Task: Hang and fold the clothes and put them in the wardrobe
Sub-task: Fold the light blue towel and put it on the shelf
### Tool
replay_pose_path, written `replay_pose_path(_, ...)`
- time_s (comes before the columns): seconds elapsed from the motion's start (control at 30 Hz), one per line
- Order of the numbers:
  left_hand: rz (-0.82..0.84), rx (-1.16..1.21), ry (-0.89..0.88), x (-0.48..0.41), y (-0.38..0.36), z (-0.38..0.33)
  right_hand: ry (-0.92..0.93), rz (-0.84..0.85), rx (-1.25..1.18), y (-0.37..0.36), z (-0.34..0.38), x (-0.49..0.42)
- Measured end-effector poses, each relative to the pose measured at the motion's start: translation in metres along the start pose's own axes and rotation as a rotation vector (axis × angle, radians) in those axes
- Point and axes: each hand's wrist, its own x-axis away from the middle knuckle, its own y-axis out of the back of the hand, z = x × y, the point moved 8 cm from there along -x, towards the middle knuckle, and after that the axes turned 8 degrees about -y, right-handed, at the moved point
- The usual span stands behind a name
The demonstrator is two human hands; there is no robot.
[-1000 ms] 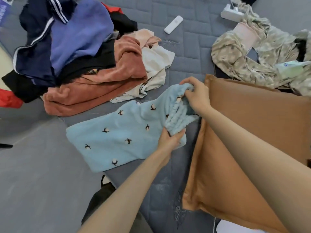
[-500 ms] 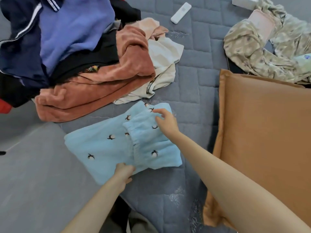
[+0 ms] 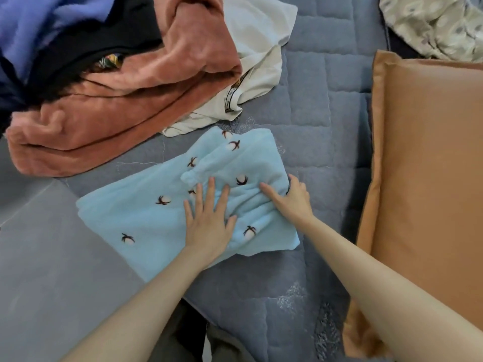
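A light blue fleece garment (image 3: 146, 218) dotted with small cotton-flower motifs lies folded over on the blue-grey quilted bed (image 3: 313, 113). My left hand (image 3: 209, 220) lies flat on the middle of it, fingers spread, pressing the folded layer down. My right hand (image 3: 292, 202) is at the garment's right edge, thumb on top and fingers curled round the bunched fold. A pile of other clothes sits behind: a terracotta fleece (image 3: 117, 113), a white shirt (image 3: 256, 48), and purple (image 3: 52, 22) and dark pieces.
An orange-brown pillow (image 3: 431, 165) fills the right side, close to my right arm. A patterned green-beige blanket (image 3: 439, 24) lies at the top right. Grey floor (image 3: 39, 257) shows at the left beyond the bed's edge.
The garment's waist end has been folded over onto its body. My left hand moved from the lower edge onto the top and flattened out. My right hand shifted to the right edge.
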Motion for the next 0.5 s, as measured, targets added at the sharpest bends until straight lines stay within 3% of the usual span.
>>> replay_pose_path(0.23,-0.161,0.034,0.001,-0.004,-0.017,0.009,0.135,0.060,-0.157,-0.010,0.015,-0.016)
replay_pose_path(0.5,-0.149,0.215,-0.042,-0.019,0.003,-0.022,0.355,-0.200,-0.036,0.049,0.065,0.014)
